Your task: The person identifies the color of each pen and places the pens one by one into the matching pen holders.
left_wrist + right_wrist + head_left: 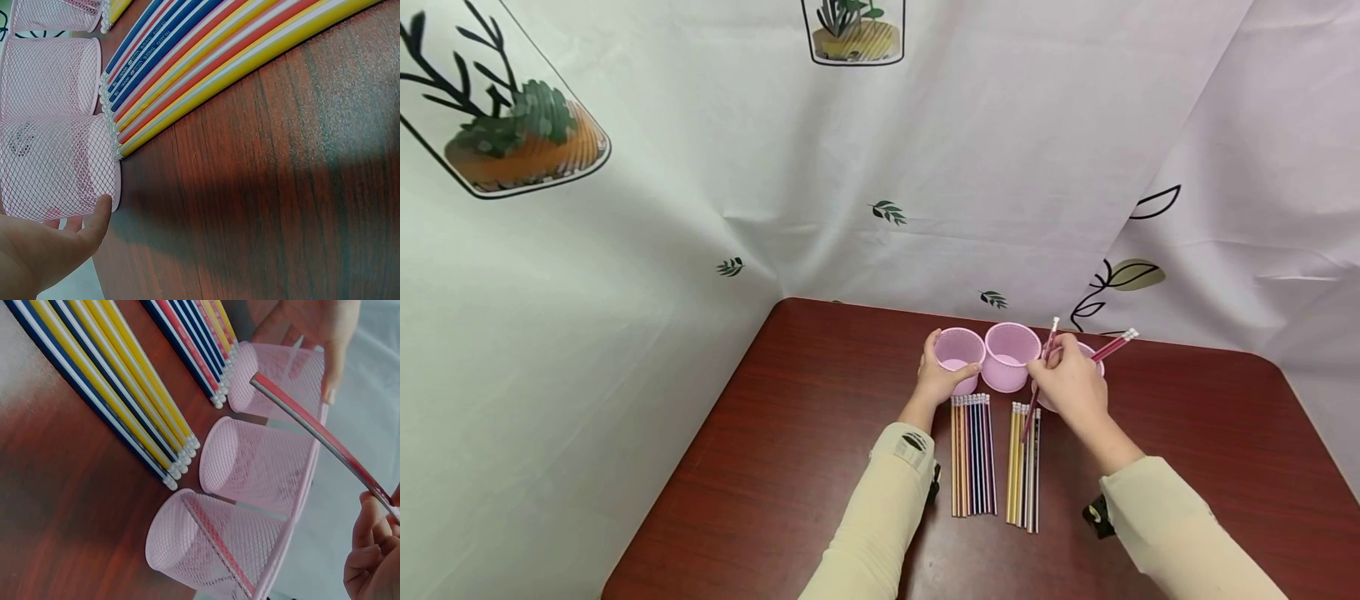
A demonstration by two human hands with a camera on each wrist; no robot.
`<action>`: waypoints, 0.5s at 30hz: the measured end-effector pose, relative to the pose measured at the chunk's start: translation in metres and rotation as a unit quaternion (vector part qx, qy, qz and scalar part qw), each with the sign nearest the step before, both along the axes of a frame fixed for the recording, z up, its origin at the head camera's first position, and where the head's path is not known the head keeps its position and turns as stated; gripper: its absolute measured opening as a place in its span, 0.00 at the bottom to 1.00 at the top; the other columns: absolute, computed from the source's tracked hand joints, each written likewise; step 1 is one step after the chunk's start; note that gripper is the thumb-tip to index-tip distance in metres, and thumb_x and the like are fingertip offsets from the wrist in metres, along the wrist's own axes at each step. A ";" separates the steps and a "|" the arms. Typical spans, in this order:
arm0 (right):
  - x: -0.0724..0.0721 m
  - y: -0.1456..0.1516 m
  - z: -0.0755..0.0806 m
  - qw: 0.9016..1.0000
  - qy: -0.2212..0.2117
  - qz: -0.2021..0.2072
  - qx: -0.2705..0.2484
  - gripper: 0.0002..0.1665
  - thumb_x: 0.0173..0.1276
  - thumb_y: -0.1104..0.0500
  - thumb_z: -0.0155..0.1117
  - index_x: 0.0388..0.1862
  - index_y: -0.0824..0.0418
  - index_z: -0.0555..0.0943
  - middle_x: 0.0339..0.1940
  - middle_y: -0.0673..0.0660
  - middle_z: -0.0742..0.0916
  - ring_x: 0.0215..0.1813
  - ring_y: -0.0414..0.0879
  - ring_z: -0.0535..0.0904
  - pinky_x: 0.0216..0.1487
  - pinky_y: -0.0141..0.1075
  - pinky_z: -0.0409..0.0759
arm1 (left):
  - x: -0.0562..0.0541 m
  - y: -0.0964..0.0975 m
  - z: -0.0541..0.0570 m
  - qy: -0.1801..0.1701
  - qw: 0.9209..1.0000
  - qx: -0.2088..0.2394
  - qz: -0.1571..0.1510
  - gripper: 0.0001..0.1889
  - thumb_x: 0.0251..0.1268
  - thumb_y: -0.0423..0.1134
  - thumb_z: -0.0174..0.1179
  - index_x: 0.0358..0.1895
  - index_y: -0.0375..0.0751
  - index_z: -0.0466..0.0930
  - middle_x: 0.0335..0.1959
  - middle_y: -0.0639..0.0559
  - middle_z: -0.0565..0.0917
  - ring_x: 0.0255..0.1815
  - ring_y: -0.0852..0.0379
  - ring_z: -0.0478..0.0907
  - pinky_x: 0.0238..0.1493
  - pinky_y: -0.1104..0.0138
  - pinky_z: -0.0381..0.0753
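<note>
My left hand (937, 379) grips the leftmost pink mesh pencil cup (959, 343), thumb on its near right side and fingers round its left. Between the fingertips of my right hand (1072, 383) is a red pencil (312, 428), its white eraser end up and its other end slanting down. That hand is over the rightmost mesh cup (172, 534), partly hiding it in the head view. Red pencils (1115, 345) lean inside that cup, eraser ends out. The middle cup (1011, 342) stands between the other two, with no pencils visible in it.
Two rows of pencils lie before the cups: a left row (973, 458) of yellow, red and dark blue ones, and a right row (1017, 475) of yellow and dark ones. The brown table (790, 450) meets a patterned cloth (850, 267) behind.
</note>
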State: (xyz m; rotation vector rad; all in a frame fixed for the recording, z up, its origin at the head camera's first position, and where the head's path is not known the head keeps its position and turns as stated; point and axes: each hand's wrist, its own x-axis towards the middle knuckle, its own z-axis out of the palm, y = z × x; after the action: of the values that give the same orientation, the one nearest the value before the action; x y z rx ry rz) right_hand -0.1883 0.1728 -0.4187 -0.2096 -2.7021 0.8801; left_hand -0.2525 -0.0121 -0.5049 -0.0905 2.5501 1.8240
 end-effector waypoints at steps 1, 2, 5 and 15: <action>0.000 0.001 0.002 1.000 0.001 -0.003 -0.003 0.19 0.54 0.54 0.57 0.42 0.61 0.72 0.24 0.55 0.81 0.29 0.55 0.77 0.24 0.44 0.69 | 0.000 0.000 0.000 -0.001 1.000 0.000 0.000 0.49 0.40 0.46 0.75 0.68 0.59 0.54 0.63 0.42 0.64 0.61 0.42 0.63 0.58 0.50 0.63; 0.000 0.003 0.004 1.000 0.004 -0.005 -0.005 0.19 0.55 0.54 0.57 0.44 0.62 0.71 0.25 0.56 0.81 0.29 0.56 0.78 0.25 0.45 0.70 | 0.000 0.000 0.000 -0.001 1.000 0.000 0.001 0.49 0.40 0.46 0.75 0.68 0.59 0.54 0.63 0.42 0.64 0.61 0.42 0.63 0.58 0.50 0.63; -0.001 0.007 0.010 1.000 0.012 -0.013 -0.012 0.17 0.57 0.53 0.53 0.42 0.62 0.71 0.24 0.57 0.81 0.29 0.58 0.77 0.26 0.46 0.68 | 0.000 0.000 0.000 -0.001 1.000 0.000 0.001 0.49 0.40 0.46 0.75 0.68 0.59 0.54 0.63 0.42 0.64 0.61 0.42 0.63 0.58 0.50 0.63; -0.006 0.024 0.026 0.999 0.021 -0.030 -0.025 0.14 0.62 0.53 0.49 0.39 0.61 0.73 0.28 0.57 0.82 0.30 0.57 0.76 0.26 0.44 0.66 | 0.000 0.000 0.000 0.000 1.000 -0.003 0.001 0.50 0.40 0.45 0.75 0.68 0.59 0.54 0.64 0.42 0.64 0.62 0.42 0.63 0.58 0.50 0.63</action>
State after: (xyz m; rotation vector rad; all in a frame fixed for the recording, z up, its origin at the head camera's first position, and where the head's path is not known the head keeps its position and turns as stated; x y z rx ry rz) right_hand -0.1942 0.1969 -0.3924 -0.2782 -2.6233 0.9247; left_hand -0.2527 -0.0120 -0.5052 -0.0945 2.5556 1.8182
